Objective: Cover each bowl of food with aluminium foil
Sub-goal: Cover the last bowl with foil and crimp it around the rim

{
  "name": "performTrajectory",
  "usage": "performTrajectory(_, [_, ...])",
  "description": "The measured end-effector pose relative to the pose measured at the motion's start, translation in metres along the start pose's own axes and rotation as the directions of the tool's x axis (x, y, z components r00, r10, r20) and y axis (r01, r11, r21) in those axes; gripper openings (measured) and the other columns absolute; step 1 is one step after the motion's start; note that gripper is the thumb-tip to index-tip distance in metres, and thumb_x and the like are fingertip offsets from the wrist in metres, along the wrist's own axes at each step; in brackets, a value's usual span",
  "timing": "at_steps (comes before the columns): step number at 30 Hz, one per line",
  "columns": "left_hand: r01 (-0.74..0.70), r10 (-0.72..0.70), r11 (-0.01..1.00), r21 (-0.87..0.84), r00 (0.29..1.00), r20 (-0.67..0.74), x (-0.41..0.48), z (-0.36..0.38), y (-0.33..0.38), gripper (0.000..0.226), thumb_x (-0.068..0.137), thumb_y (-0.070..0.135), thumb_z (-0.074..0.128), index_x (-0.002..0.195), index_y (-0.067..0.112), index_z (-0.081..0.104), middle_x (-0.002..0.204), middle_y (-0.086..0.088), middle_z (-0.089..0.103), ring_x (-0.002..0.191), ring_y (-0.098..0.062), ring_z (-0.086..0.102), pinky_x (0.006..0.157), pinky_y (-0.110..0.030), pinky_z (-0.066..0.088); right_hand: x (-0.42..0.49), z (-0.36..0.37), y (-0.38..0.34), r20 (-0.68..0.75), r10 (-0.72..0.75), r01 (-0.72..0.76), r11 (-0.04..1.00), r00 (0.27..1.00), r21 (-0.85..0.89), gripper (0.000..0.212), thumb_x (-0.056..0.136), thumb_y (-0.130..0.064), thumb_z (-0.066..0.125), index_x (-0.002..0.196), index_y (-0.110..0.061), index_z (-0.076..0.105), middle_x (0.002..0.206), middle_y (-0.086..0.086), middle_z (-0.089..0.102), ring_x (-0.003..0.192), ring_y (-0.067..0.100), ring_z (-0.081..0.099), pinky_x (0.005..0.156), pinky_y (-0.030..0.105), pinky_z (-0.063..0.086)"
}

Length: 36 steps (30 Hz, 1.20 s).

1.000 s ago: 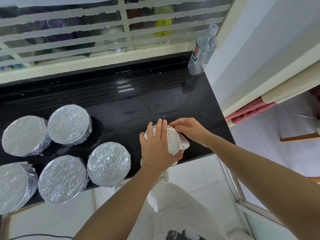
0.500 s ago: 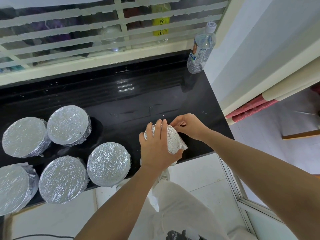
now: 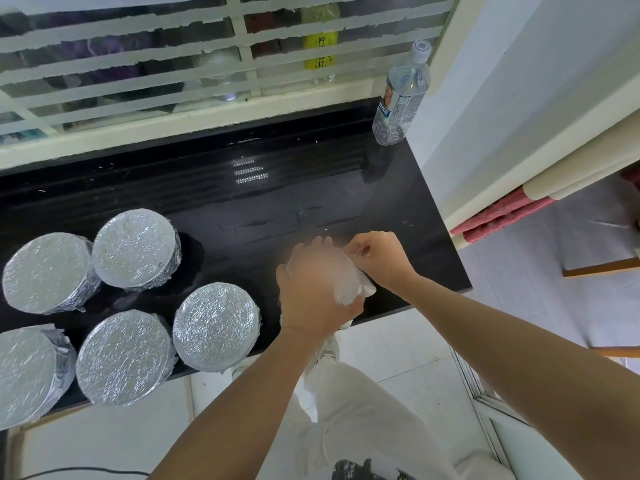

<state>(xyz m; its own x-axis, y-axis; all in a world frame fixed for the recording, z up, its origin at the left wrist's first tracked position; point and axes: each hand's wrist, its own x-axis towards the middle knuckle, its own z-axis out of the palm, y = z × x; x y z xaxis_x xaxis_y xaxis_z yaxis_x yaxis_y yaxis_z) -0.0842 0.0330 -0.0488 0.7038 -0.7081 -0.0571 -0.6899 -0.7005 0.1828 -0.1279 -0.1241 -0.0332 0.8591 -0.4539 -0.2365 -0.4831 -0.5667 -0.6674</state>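
The right hand [image 3: 377, 258] has crept round the crinkled silver foil-wrapped bowl [image 3: 353, 289] — now pinching its far rim; the blurred left hand [image 3: 311, 289] covers it, grip unclear — seemingly almost sealed.

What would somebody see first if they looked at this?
Five shiny foil-covered bowls crowd the left of the black counter. At its front edge, the left hand and right hand grip a sixth bowl wrapped in foil. A water bottle stands in the back right corner.
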Motion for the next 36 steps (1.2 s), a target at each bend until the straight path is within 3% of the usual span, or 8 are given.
performTrajectory(6, [-0.006, 0.006, 1.000, 0.000, 1.000, 0.004, 0.000, -0.001, 0.000, 0.102, 0.070, 0.082, 0.044, 0.149, 0.018, 0.034, 0.152, -0.003, 0.040, 0.136, -0.032, 0.041, 0.097, -0.054, 0.043, -0.024, -0.001, 0.001, 0.023, 0.109, -0.111, 0.969, 0.994, 0.220, 0.021, 0.094, -0.016, 0.059, 0.107, -0.017, 0.074, 0.097, -0.005, 0.072, 0.082, 0.007, 0.064, 0.074, 0.010, 0.050])
performTrajectory(9, [-0.002, 0.002, 1.000, -0.009, 1.000, 0.008, 0.000, -0.001, 0.000, 0.101, 0.071, 0.082, 0.043, 0.149, 0.018, 0.036, 0.152, -0.004, 0.042, 0.136, -0.032, 0.042, 0.097, -0.055, 0.043, -0.039, 0.005, 0.001, 0.056, 0.112, -0.124, 0.944, 0.992, 0.305, 0.027, 0.096, -0.024, 0.056, 0.119, -0.017, 0.067, 0.107, -0.004, 0.068, 0.095, 0.009, 0.062, 0.084, 0.017, 0.052])
performTrajectory(17, [0.076, -0.076, 0.996, -0.043, 0.997, 0.011, 0.000, -0.005, 0.005, 0.111, 0.069, 0.088, 0.033, 0.150, 0.013, 0.036, 0.153, -0.006, 0.040, 0.139, -0.033, 0.039, 0.102, -0.058, 0.040, -0.035, 0.018, -0.001, 0.063, 0.108, -0.120, 0.960, 0.992, 0.253, 0.031, 0.100, -0.019, 0.048, 0.129, -0.019, 0.060, 0.119, -0.002, 0.064, 0.107, 0.010, 0.056, 0.098, 0.026, 0.048])
performTrajectory(22, [0.196, -0.196, 0.978, -0.077, 0.981, 0.009, -0.006, -0.011, 0.013, 0.121, 0.064, 0.092, 0.030, 0.151, 0.007, 0.035, 0.157, -0.016, 0.033, 0.146, -0.040, 0.029, 0.110, -0.070, 0.024, -0.015, 0.013, -0.010, 0.123, 0.036, -0.059, 0.981, 0.992, 0.187, 0.030, 0.100, -0.016, 0.048, 0.126, -0.019, 0.063, 0.116, -0.005, 0.066, 0.100, 0.003, 0.053, 0.084, 0.008, 0.041])
performTrajectory(26, [0.052, -0.052, 0.999, 0.016, 0.998, 0.020, -0.006, -0.011, 0.010, 0.118, 0.064, 0.090, 0.031, 0.154, 0.013, 0.030, 0.162, -0.010, 0.025, 0.149, -0.040, 0.018, 0.114, -0.070, 0.011, -0.007, 0.013, -0.014, 0.145, 0.015, -0.043, 0.982, 0.989, 0.187, 0.027, 0.099, -0.019, 0.049, 0.120, -0.016, 0.066, 0.110, 0.000, 0.069, 0.095, 0.008, 0.059, 0.089, 0.023, 0.049])
performTrajectory(29, [-0.014, 0.012, 0.999, 0.031, 0.997, 0.070, -0.005, -0.004, 0.006, 0.112, 0.068, 0.086, 0.033, 0.154, 0.015, 0.027, 0.161, -0.005, 0.028, 0.148, -0.038, 0.022, 0.113, -0.070, 0.015, -0.005, 0.012, -0.012, 0.159, 0.008, -0.039, 0.980, 0.987, 0.193, 0.025, 0.099, -0.019, 0.049, 0.114, -0.015, 0.068, 0.100, -0.001, 0.069, 0.089, 0.011, 0.061, 0.084, 0.023, 0.051])
performTrajectory(33, [-0.007, 0.007, 1.000, 0.008, 0.997, 0.083, -0.006, -0.002, 0.003, 0.102, 0.072, 0.075, 0.045, 0.153, 0.017, 0.027, 0.159, -0.005, 0.032, 0.146, -0.037, 0.027, 0.108, -0.067, 0.027, -0.007, 0.005, -0.005, 0.183, 0.077, -0.127, 0.952, 0.980, 0.279, 0.029, 0.099, -0.020, 0.047, 0.120, -0.016, 0.067, 0.111, -0.004, 0.069, 0.100, 0.008, 0.062, 0.088, 0.019, 0.049])
performTrajectory(36, [-0.016, 0.016, 1.000, -0.002, 0.997, 0.071, -0.007, -0.005, 0.004, 0.098, 0.072, 0.068, 0.050, 0.152, 0.015, 0.032, 0.157, -0.005, 0.035, 0.144, -0.036, 0.030, 0.105, -0.064, 0.029, -0.012, -0.002, 0.003, 0.181, 0.102, -0.149, 0.950, 0.978, 0.275, 0.025, 0.098, -0.019, 0.051, 0.114, -0.020, 0.070, 0.107, -0.009, 0.069, 0.097, 0.007, 0.064, 0.088, 0.020, 0.051])
